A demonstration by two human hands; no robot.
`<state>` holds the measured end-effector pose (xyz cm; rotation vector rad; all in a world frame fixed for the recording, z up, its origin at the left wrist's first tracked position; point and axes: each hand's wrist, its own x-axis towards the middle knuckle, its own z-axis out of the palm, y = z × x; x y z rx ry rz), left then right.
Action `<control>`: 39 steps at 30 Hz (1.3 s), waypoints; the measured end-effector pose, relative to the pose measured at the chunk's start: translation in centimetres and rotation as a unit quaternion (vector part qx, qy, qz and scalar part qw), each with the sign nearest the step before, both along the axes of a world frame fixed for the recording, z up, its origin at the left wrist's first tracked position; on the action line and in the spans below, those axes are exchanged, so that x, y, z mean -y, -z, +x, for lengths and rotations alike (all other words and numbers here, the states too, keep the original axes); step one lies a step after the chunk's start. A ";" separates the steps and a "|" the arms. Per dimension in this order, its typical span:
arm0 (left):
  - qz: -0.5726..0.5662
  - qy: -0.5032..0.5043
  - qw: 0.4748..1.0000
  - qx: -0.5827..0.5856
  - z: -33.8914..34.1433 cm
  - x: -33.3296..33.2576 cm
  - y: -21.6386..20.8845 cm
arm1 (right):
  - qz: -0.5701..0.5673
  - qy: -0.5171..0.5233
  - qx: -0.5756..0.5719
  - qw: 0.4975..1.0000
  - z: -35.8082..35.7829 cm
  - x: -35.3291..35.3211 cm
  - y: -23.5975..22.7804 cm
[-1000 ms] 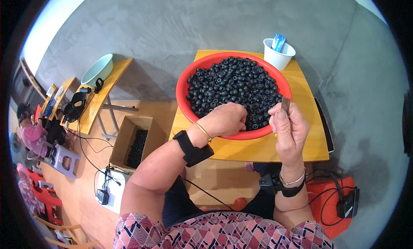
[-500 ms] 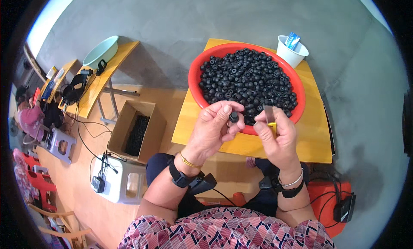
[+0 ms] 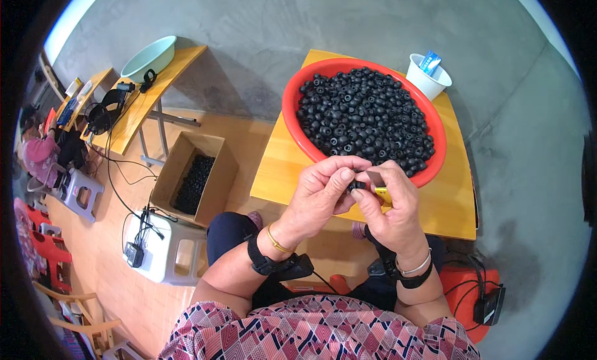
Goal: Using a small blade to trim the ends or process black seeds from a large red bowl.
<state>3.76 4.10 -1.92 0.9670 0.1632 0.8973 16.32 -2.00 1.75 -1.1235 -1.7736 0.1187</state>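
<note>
Between the fingers of my left hand (image 3: pixel 323 189) is a small black ring-shaped part (image 3: pixel 356 185), pinched at the fingertips. My right hand (image 3: pixel 392 201) grips a small flat blade with a yellow handle (image 3: pixel 383 195), its thumb at the black part. Both hands meet just in front of a red basin (image 3: pixel 291 120), which is heaped with many similar black parts (image 3: pixel 364 114). The basin stands on a yellow wooden table (image 3: pixel 270 176).
A white tub (image 3: pixel 429 83) with a blue-and-white packet stands at the table's back right. On the floor to the left are a cardboard box (image 3: pixel 225 182) of black pieces and a white stool (image 3: pixel 165 248) with cables. A person (image 3: pixel 43 148) sits farther left.
My hands have come together, and the right hand has brought the yellow-handled blade to the black part in my left fingers. The view has shifted slightly.
</note>
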 end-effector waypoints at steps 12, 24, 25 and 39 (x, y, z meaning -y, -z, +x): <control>-0.084 0.055 0.989 0.109 0.2 0.5 0.5 | 0.017 0.007 -0.089 0.996 0.1 -0.2 1.2; 0.163 -0.006 0.986 0.023 -1.6 -0.1 -0.5 | 0.001 -0.062 -0.077 0.995 1.4 0.3 0.5; 0.160 0.020 0.987 0.001 -1.7 -0.1 -0.6 | -0.006 -0.064 -0.081 0.995 1.6 0.5 0.3; 0.144 0.092 0.985 0.008 -2.0 -0.4 -0.2 | -0.026 -0.138 -0.013 0.990 1.7 0.7 -0.8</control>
